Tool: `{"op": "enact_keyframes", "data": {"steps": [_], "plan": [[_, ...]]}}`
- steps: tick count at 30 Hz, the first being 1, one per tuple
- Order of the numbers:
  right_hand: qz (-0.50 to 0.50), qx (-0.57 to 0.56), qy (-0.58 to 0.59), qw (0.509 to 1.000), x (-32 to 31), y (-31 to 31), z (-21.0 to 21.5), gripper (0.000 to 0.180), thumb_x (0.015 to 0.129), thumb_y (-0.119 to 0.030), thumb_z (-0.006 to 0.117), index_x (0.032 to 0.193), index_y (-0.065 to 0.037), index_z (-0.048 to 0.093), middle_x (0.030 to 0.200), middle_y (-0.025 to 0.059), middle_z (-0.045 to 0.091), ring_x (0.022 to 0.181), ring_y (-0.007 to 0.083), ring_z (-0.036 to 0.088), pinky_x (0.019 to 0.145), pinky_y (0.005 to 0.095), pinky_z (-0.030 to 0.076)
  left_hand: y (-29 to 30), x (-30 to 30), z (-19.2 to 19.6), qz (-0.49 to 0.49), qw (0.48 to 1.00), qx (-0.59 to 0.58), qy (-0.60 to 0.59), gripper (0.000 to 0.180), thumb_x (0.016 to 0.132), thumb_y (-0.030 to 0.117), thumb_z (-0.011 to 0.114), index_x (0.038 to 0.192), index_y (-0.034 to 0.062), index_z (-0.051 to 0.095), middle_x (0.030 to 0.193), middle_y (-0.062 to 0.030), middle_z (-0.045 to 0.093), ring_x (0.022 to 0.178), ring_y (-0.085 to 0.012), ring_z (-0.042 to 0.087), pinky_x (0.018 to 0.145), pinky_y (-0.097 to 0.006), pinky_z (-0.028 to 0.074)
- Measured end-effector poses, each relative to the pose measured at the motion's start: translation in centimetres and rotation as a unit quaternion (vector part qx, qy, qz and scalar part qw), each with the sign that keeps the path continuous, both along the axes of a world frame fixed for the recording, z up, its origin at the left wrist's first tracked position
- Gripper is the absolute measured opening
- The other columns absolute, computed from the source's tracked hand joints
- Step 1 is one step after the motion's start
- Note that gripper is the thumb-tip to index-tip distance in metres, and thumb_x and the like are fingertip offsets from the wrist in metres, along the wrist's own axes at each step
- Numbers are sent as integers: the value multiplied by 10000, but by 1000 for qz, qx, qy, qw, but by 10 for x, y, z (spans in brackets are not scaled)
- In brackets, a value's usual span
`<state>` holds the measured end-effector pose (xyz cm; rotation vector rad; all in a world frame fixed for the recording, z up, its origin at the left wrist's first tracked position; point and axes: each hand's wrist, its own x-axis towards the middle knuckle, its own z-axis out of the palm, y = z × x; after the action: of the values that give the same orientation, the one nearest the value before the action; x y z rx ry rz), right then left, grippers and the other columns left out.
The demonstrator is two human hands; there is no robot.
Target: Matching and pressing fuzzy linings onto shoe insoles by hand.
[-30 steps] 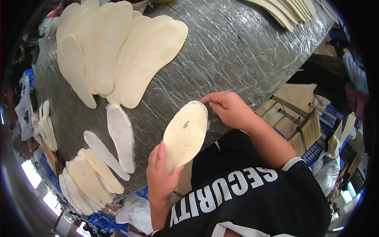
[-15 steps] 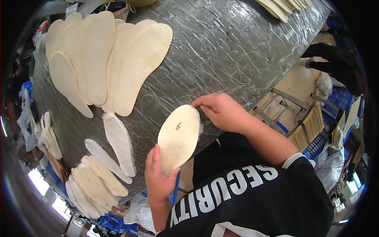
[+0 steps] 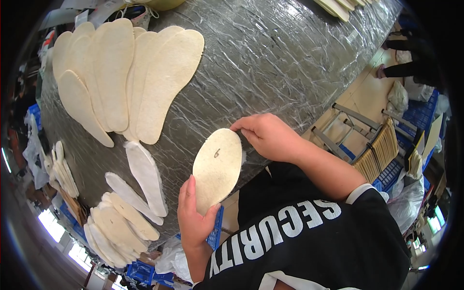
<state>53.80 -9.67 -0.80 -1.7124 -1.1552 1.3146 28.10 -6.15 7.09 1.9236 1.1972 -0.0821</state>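
A cream insole [image 3: 218,169] with a handwritten mark on its face is held up over the near edge of the table. My left hand [image 3: 195,224] grips its lower end, thumb on one side and fingers on the other. At the insole's far right edge, my right hand [image 3: 270,137] is closed, with thumb and index finger pinching the rim. A little white fluff shows along the insole's right side. Two white fluffy insoles [image 3: 146,169] lie on the table to the left.
A fan of large cream insoles [image 3: 157,82] covers the far left of the plastic-wrapped table [image 3: 251,63]. An overlapping pile of insoles [image 3: 113,224] sits near left, another stack [image 3: 333,7] at the far edge. Right of the table stand a slatted folding chair [image 3: 379,150] and a person in dark trousers [image 3: 406,58].
Both hands keep their hold on the insole, almost unmoved. The view has shifted slightly, and the legs of the person at the far right have changed position.
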Motion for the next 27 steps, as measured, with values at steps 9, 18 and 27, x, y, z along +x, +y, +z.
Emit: {"op": "enact_keyframes", "data": {"steps": [9, 18, 27], "plan": [[-3, 3, -1, 1000, 1, 0, -2, 222, 861, -41, 514, 1034, -9, 648, 946, 199, 658, 889, 366, 619, 784, 396, 483, 2, 5, -4, -29, 999, 25, 21, 816, 640, 101, 746, 1358, -41, 383, 1276, -231, 481, 1146, -387, 498, 966, -420, 410], [-3, 9, -12, 1000, 2, 1, 2, 227, 867, -83, 508, 1029, -8, 649, 890, 204, 659, 862, 376, 622, 778, 440, 483, 3, 4, -10, -25, 999, 25, 26, 822, 633, 84, 762, 1357, -40, 394, 1296, -228, 477, 1176, -379, 488, 993, -414, 400], [205, 213, -205, 933, -14, 10, 33, 1039, 428, -271, 873, 1366, -185, 434, 1398, 127, 397, 1309, 316, 365, 1029, 515, 339, 4, 9, -6, -29, 997, 50, 53, 852, 604, 98, 798, 1349, -30, 405, 1279, -188, 495, 1132, -357, 509, 951, -398, 433]]}}
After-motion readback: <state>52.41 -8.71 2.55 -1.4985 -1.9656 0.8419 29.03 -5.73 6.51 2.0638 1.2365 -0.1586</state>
